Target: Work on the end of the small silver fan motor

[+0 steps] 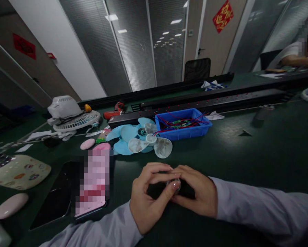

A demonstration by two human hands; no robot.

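Low over the green tabletop, my left hand (151,197) and my right hand (195,190) meet around a small round object (178,186) with a shiny, clear or silvery edge. Fingers of both hands close on it, and the left thumb lies across its front. Most of it is hidden, so its exact kind cannot be made out. Just beyond the hands lie fan blades, a greyish translucent set (163,147) leaning on light blue ones (123,133). Behind them stands a blue bin (185,132) holding circuit boards with red and black wires.
On the left are a phone (56,192), a pink-screened device (94,181), a patterned pouch (22,171) and pink oval objects (11,206). A white fan (69,113) and a red power drill (115,111) lie farther back. Long black rails (208,101) cross behind; another person (295,56) sits far right.
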